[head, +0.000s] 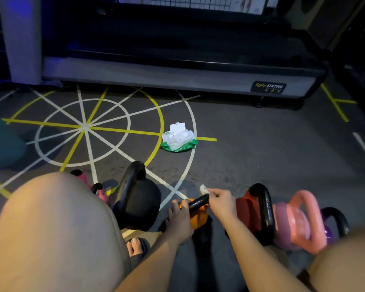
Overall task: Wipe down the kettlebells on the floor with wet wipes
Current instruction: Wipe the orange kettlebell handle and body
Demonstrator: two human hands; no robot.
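Grey gym floor (251, 148) w/ white & yellow line markings carries an open green-and-white wipes pack (178, 140), sat on the outer rings of a spoked circle. Nearer the viewer than the pack stands a row of kettlebells: small pink kettlebells (101, 192) & a black kettlebell (138, 205) to its left, an orange kettlebell (198, 218) approx. straight in front, then a red kettlebell (246, 209) w/ black handle, a pink kettlebell (293, 224) & a purple kettlebell (328, 232) to its right. Beyond the pack, a treadmill base (177, 76) rests on the floor.
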